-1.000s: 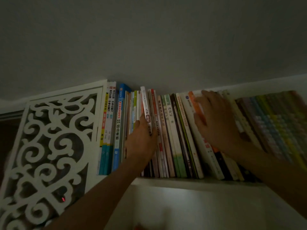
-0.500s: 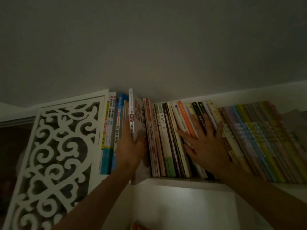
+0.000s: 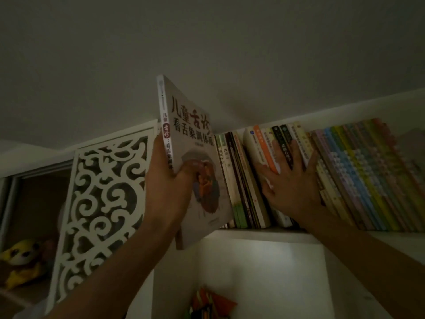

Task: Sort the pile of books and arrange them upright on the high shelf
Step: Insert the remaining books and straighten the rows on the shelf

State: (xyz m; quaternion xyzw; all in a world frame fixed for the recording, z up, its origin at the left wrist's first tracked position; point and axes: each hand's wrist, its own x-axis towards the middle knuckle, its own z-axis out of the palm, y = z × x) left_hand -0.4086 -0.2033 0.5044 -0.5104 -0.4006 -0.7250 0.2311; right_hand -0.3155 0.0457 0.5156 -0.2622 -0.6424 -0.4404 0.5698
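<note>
White book cover point(image 3: 195, 139) with dark red lettering, white scrollwork lattice panel point(image 3: 103, 203), orange spine point(image 3: 266, 150), yellow plush toy point(image 3: 20, 256)

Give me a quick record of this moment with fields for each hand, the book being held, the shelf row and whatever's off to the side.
left hand: grips white book near its spine
white book: out of the row, held upright in front of it
right hand: fingers spread flat against leaning book spines
row of books: on high shelf, leaning
side: white carved panel, yellow plush toy lower left
</note>
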